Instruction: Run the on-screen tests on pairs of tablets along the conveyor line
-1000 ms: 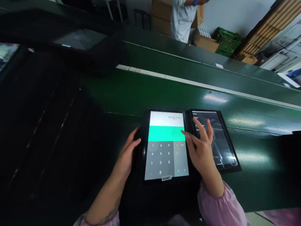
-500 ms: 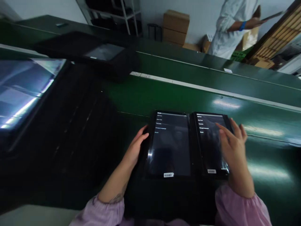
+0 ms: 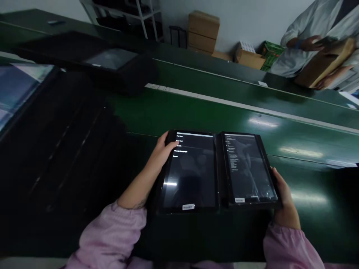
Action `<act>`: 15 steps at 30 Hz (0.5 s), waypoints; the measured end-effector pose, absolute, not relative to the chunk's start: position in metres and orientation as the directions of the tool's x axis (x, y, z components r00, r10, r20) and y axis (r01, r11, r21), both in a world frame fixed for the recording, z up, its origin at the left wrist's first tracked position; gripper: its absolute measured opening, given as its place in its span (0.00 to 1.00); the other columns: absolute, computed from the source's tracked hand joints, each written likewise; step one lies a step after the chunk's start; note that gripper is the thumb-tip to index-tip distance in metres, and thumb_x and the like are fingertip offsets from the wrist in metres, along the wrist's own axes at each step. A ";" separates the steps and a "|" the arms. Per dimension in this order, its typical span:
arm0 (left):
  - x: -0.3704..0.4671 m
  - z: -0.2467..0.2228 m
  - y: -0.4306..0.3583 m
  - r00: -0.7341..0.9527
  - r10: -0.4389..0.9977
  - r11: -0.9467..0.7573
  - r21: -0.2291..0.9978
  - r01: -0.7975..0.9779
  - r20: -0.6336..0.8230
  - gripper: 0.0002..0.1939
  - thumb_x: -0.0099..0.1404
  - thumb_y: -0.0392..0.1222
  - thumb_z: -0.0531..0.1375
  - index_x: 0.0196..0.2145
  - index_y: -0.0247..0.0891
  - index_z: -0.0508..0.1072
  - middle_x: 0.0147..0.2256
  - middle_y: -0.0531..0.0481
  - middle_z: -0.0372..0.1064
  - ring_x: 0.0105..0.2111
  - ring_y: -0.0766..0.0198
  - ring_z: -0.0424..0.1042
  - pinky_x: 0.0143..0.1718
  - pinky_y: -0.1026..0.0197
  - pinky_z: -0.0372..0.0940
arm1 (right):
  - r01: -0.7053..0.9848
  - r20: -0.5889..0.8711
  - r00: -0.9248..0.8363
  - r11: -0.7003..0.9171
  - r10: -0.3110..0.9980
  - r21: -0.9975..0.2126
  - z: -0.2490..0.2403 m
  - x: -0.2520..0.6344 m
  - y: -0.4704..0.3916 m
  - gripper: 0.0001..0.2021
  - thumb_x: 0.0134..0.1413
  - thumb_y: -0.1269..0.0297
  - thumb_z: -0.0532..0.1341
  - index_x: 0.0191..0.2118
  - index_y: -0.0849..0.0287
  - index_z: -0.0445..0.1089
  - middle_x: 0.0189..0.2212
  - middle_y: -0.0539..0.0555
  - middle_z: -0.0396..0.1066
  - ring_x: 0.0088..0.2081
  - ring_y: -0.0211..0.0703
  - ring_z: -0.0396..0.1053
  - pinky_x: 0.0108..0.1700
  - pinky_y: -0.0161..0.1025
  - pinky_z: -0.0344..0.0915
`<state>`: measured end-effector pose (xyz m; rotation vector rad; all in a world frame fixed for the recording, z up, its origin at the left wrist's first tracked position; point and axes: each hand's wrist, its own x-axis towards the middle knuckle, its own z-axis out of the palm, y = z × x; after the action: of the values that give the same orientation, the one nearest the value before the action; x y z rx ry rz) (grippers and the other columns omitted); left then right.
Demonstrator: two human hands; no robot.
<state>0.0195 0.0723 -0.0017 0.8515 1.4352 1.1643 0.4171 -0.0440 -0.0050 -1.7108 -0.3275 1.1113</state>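
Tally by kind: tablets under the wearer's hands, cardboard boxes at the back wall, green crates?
Tablets: 2, the left tablet under the left hand, the right tablet gripped at its edge by the right hand.
Stacked cardboard boxes: 2.
Low cardboard box: 1.
Green crate: 1.
Total: 6.

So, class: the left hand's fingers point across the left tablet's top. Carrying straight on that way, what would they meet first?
Probably the right tablet: the left hand points rightward over the left tablet, and the two lie side by side.
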 end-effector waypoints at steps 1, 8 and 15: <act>0.019 0.002 0.071 -0.188 0.933 0.293 0.951 -0.101 -0.308 0.38 0.57 0.49 0.69 0.64 0.41 0.72 0.60 0.40 0.74 0.61 0.42 0.73 0.65 0.42 0.65 | -0.289 -0.512 0.536 -0.424 0.671 -0.858 -0.005 0.414 -0.046 0.22 0.51 0.49 0.71 0.49 0.53 0.80 0.39 0.51 0.84 0.37 0.49 0.83 0.36 0.39 0.81; 0.000 0.006 0.057 -0.209 0.904 0.327 0.919 -0.221 -0.372 0.38 0.53 0.52 0.71 0.61 0.42 0.76 0.55 0.46 0.79 0.60 0.42 0.74 0.68 0.43 0.63 | -0.256 -0.449 0.527 -0.370 0.722 -0.893 -0.008 0.390 -0.066 0.29 0.51 0.41 0.71 0.54 0.53 0.80 0.49 0.52 0.83 0.54 0.55 0.80 0.50 0.43 0.82; -0.007 -0.004 0.053 -0.231 0.899 0.330 0.922 -0.202 -0.372 0.26 0.58 0.49 0.70 0.55 0.47 0.80 0.55 0.54 0.80 0.64 0.47 0.70 0.69 0.51 0.61 | -0.071 -0.364 0.592 -0.403 0.720 -0.913 -0.002 0.404 -0.065 0.32 0.48 0.36 0.73 0.52 0.52 0.81 0.54 0.54 0.80 0.61 0.58 0.74 0.62 0.49 0.73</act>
<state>-0.0068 0.0527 -0.0040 0.6844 1.4286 1.1880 0.4039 -0.0649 -0.0022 -1.7856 -0.5307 0.9552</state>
